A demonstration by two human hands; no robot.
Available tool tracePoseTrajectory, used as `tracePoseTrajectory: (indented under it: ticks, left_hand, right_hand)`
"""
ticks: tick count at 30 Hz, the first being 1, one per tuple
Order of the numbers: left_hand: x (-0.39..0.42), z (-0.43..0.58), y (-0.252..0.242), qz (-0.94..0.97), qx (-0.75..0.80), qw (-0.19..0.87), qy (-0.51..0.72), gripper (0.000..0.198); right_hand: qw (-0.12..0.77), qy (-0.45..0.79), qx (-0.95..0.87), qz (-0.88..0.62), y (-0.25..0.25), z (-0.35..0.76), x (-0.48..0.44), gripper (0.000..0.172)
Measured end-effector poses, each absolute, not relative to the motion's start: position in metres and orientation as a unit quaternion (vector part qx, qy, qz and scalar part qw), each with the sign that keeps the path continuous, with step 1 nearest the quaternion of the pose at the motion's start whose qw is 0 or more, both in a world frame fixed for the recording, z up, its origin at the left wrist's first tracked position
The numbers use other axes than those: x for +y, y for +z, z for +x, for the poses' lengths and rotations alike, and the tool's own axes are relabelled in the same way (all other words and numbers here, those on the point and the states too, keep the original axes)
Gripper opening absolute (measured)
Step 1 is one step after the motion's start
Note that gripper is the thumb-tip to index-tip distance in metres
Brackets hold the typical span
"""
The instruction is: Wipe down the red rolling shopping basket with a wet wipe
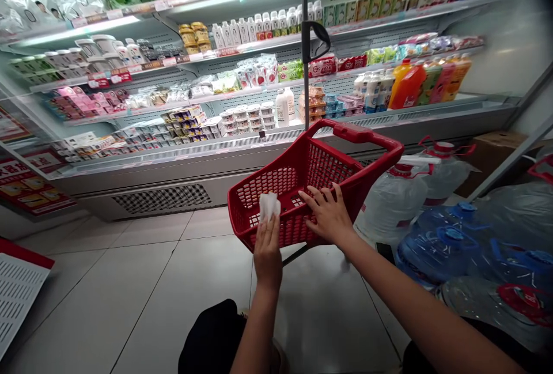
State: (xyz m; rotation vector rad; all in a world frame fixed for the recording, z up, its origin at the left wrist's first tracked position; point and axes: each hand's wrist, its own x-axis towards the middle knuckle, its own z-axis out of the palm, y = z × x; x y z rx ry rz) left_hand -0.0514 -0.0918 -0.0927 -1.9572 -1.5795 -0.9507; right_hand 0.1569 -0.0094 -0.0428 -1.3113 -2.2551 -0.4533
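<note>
Head view: the red shopping cart (294, 230) stands in front of you on the tiled floor (142, 287), its basket tilted, with the handle (345, 133) at the upper right. Your left hand (268, 244) has its fingers laid along a crumpled white cloth (270, 206), holding it at the cart's near side, toward the left end. Your right hand (327, 212) grips nothing; its fingers are spread over the near rim, just right of the cloth. Beyond the cart you face a lit refrigerated case (233, 169), whose shelves carry cartons, tubs and bottles, among them an orange bottle (407, 86). To your right, near the cart, stand large clear jugs (386, 204) and blue jugs (449, 247), with a cardboard box (492, 155) behind them. One of your dark-clothed knees (207, 339) shows at the bottom.
</note>
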Motion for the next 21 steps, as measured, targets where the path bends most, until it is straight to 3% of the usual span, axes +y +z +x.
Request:
tracePoseTrajectory:
  ticks: [6, 16, 21]
  left_hand:
    - [-0.061, -0.016, -0.079, -0.755, -0.52, 0.211, -0.339, 0.068]
    - [-0.076, -0.037, -0.074, -0.773, -0.502, 0.194, -0.336, 0.069]
    - [-0.084, -0.044, -0.072, -0.783, -0.498, 0.183, -0.325, 0.069]
  right_hand:
    - [0.241, -0.153, -0.84, -0.461, -0.04, 0.153, -0.009, 0.074]
    - [0.25, -0.14, -0.843, -0.456, -0.048, 0.147, -0.022, 0.072]
    - [0.258, -0.134, -0.842, -0.455, -0.051, 0.144, -0.032, 0.081]
